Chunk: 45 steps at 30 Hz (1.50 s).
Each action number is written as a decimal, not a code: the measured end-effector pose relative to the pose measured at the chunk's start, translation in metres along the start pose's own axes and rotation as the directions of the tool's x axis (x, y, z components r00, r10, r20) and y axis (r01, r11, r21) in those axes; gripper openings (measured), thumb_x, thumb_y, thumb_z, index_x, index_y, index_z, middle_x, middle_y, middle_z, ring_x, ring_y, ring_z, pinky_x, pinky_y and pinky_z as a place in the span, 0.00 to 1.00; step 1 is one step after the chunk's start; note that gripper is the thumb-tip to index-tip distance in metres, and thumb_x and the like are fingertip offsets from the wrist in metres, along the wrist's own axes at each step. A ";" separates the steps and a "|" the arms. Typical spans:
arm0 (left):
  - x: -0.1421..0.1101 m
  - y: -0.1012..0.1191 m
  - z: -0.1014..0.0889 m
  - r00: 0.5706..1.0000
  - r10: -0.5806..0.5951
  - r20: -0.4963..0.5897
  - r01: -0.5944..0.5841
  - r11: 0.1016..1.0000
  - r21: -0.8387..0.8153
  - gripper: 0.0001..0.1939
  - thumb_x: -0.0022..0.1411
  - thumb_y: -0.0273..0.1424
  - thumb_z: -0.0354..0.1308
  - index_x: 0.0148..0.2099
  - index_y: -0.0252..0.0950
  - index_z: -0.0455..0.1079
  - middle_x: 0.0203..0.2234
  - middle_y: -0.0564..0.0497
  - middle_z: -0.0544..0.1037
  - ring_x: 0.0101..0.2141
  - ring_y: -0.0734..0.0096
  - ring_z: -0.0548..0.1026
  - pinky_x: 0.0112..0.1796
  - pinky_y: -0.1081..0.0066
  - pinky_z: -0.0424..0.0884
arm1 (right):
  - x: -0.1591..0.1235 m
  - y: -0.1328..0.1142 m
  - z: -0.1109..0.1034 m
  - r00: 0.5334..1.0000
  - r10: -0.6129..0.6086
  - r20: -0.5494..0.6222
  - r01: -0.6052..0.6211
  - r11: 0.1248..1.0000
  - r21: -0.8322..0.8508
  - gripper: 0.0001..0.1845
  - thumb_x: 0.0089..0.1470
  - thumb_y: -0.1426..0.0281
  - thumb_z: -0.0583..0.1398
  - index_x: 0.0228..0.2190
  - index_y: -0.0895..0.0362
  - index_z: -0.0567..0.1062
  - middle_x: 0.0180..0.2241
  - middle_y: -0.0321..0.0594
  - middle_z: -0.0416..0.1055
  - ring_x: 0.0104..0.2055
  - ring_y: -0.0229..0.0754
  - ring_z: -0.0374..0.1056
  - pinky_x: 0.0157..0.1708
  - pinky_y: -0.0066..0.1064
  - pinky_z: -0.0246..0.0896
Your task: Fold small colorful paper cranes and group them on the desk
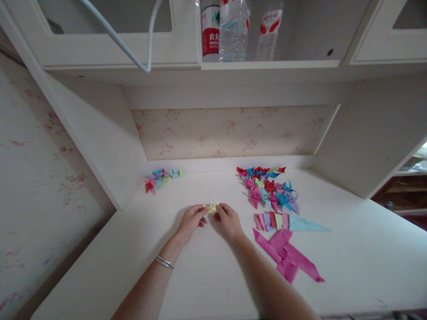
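A small pale yellow folded paper piece (pixel 212 208) is held between my two hands, over the middle of the white desk. My left hand (pixel 192 221) pinches its left end between thumb and fingers. At the right end, my right hand (pixel 228 221) grips it the same way. Part of the paper is hidden by my fingertips, and its exact shape is too small to tell. A silver bangle (pixel 164 262) circles my left wrist.
Colourful folded paper pieces (pixel 267 189) cluster at the back right; a smaller group (pixel 162 178) lies back left. Nearer on the right are a row of small folded strips (pixel 271 221), a light blue folded piece (pixel 307 223) and a large pink one (pixel 288 255). Bottles (pixel 233 33) stand on the shelf above.
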<state>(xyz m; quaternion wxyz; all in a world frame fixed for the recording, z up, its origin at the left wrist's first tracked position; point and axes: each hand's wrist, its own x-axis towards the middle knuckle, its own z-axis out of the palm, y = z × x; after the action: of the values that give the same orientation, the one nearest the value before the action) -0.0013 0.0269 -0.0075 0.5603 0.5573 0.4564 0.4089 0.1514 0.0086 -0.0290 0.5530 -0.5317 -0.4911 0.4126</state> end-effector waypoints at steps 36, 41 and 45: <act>0.004 -0.003 0.000 1.000 -0.007 0.027 0.007 1.000 -0.002 0.21 0.54 0.47 0.60 0.39 0.33 0.73 0.25 0.52 0.73 0.22 0.79 0.68 0.21 0.78 0.60 | 0.001 0.001 -0.001 0.999 -0.025 0.021 0.025 0.999 -0.022 0.19 0.57 0.53 0.53 0.32 0.55 0.73 0.24 0.37 0.70 0.26 0.40 0.66 0.28 0.29 0.59; 0.005 -0.003 0.000 1.000 -0.022 0.022 0.022 1.000 0.003 0.21 0.54 0.47 0.60 0.39 0.32 0.73 0.25 0.53 0.73 0.22 0.78 0.68 0.21 0.78 0.61 | 0.002 0.001 0.000 1.000 -0.024 0.013 0.024 0.999 -0.028 0.19 0.57 0.53 0.53 0.31 0.55 0.73 0.22 0.35 0.68 0.24 0.40 0.65 0.26 0.29 0.58; 0.006 -0.006 -0.001 0.999 -0.005 0.036 0.005 1.000 0.012 0.21 0.55 0.47 0.59 0.40 0.33 0.74 0.27 0.51 0.74 0.22 0.78 0.69 0.21 0.78 0.61 | 0.002 0.002 0.000 1.000 -0.027 0.007 0.027 1.000 -0.012 0.19 0.56 0.53 0.53 0.31 0.55 0.73 0.22 0.36 0.68 0.24 0.40 0.65 0.25 0.29 0.57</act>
<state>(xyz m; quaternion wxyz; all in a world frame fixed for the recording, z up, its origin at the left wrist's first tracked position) -0.0006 0.0330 -0.0140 0.5663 0.5668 0.4498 0.3947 0.1515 0.0109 -0.0306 0.5537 -0.5270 -0.5025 0.4040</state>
